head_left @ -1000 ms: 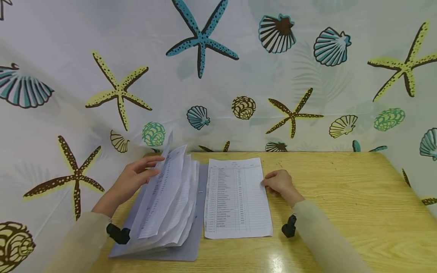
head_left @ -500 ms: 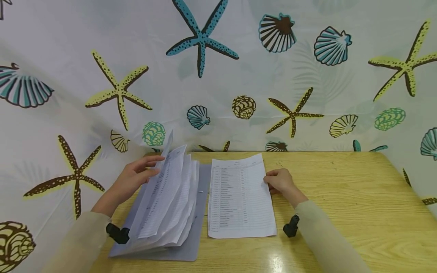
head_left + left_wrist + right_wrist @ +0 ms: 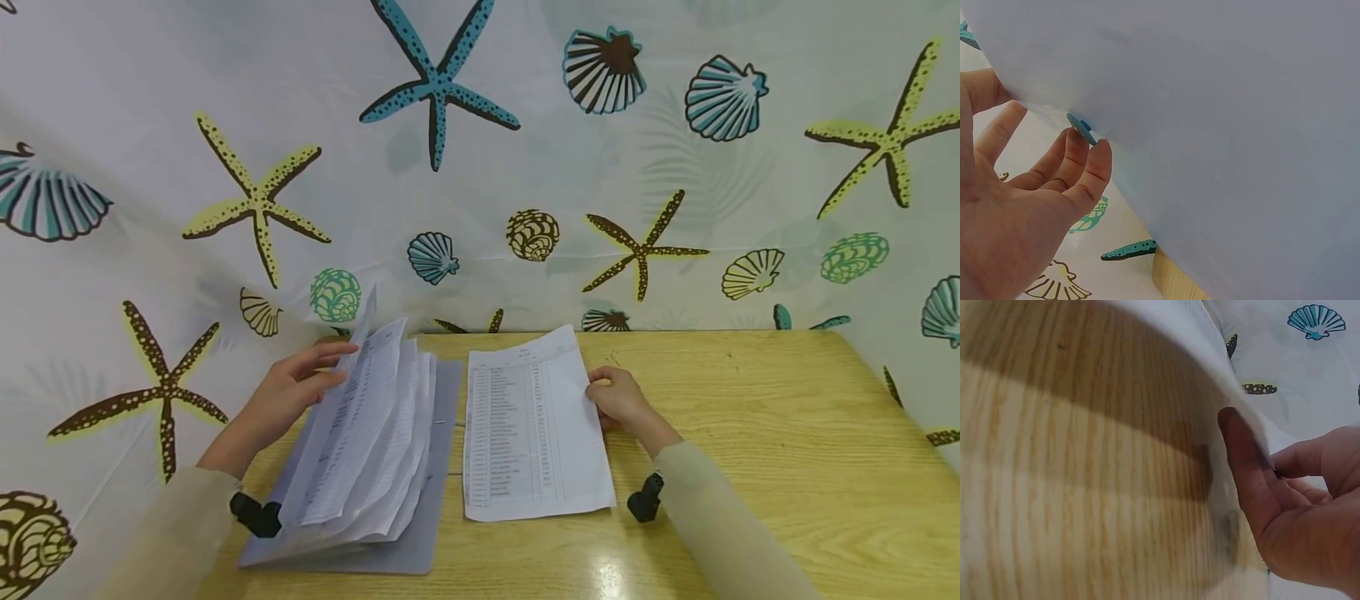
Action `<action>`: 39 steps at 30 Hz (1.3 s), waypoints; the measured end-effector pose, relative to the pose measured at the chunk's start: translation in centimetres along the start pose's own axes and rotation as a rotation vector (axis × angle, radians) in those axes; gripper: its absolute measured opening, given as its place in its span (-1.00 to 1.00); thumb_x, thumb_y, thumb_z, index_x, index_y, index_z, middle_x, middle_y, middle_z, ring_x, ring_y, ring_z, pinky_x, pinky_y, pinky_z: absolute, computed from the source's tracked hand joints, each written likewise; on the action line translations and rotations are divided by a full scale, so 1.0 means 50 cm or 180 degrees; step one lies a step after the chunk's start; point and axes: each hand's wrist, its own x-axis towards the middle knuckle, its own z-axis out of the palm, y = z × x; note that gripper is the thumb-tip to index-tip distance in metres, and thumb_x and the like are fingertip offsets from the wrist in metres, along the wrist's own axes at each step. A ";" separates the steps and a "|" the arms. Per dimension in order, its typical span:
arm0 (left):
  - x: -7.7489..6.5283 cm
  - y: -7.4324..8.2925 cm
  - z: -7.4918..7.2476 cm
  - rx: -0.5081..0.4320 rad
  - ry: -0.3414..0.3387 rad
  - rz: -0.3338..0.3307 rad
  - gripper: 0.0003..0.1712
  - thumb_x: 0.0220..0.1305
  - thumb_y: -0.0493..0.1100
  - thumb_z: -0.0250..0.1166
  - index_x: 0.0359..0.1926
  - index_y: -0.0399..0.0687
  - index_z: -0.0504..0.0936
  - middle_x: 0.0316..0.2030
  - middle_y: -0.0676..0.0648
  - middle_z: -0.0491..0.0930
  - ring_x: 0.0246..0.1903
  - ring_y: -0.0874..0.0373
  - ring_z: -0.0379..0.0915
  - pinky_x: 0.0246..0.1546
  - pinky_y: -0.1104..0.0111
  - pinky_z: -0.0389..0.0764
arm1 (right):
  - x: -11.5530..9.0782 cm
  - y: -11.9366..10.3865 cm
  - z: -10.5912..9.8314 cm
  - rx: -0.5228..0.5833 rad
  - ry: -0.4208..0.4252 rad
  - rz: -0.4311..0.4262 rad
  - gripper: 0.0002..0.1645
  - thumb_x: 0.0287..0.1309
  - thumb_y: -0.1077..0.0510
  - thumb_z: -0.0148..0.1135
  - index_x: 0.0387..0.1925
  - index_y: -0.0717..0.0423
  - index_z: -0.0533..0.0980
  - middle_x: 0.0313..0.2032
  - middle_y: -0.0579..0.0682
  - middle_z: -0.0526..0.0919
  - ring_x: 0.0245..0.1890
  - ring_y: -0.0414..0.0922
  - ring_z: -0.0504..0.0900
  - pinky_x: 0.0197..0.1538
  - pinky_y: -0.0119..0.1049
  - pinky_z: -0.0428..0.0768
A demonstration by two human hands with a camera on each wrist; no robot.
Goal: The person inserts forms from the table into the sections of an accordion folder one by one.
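A grey-blue folder (image 3: 444, 392) lies spread on the table, several printed pages (image 3: 375, 433) fanned up inside it. My left hand (image 3: 288, 392) holds the raised front cover (image 3: 1222, 137) by its outer edge. In the left wrist view a small blue disc (image 3: 1080, 128) sits at that edge, against the fingertips. To the right of the folder, a printed sheet (image 3: 525, 442) with a table on it is lifted, its right edge pinched by my right hand (image 3: 618, 397). The right wrist view shows the sheet's edge between thumb and fingers, wood below. Two thin metal prongs (image 3: 455, 474) stick out from the folder toward the sheet.
The wooden table (image 3: 765, 433) extends to the right of my right hand. A white curtain (image 3: 487, 167) printed with starfish and shells stands behind the table and along its sides. A small black device (image 3: 646, 498) is strapped at each wrist.
My right hand has shifted the sheet a little to the right and raised its upper right corner, so the prongs now show between folder and sheet. The left hand keeps its hold.
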 end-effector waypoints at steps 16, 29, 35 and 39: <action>-0.001 0.000 -0.003 -0.0032 -0.0022 -0.0040 -0.44 0.62 -0.07 0.13 0.53 -0.02 0.39 0.51 -0.27 0.34 0.43 -0.23 0.28 0.13 0.10 0.50 | 0.000 -0.006 -0.013 0.0192 -0.0059 -0.0502 -0.52 0.47 0.27 0.00 0.28 0.47 0.45 0.01 0.42 0.68 -0.31 -0.11 0.71 -0.30 -0.26 0.71; 0.000 0.001 -0.002 -0.0060 -0.0009 -0.0044 -0.45 0.60 -0.07 0.15 0.52 -0.03 0.41 0.51 -0.26 0.34 0.44 -0.24 0.28 0.11 0.12 0.50 | -0.004 -0.026 -0.020 0.0263 0.0099 -0.0429 -0.53 0.45 0.26 0.03 0.27 0.44 0.47 0.05 0.42 0.67 -0.32 -0.11 0.70 -0.30 -0.27 0.70; -0.001 0.001 -0.002 -0.0041 -0.0008 -0.0038 -0.45 0.60 -0.08 0.14 0.52 -0.03 0.40 0.51 -0.28 0.34 0.44 -0.26 0.28 0.12 0.10 0.51 | -0.005 -0.034 -0.013 0.0294 0.0082 -0.0471 -0.56 0.45 0.27 0.04 0.24 0.43 0.49 -0.01 0.40 0.70 -0.37 -0.16 0.69 -0.35 -0.32 0.68; -0.002 0.000 -0.003 -0.0036 -0.0008 -0.0034 -0.45 0.61 -0.07 0.14 0.52 -0.02 0.40 0.51 -0.28 0.34 0.44 -0.27 0.28 0.15 0.04 0.51 | -0.008 -0.041 -0.008 0.0304 0.0061 -0.0493 -0.55 0.43 0.28 0.05 0.24 0.44 0.49 -0.04 0.38 0.71 -0.40 -0.17 0.69 -0.37 -0.33 0.67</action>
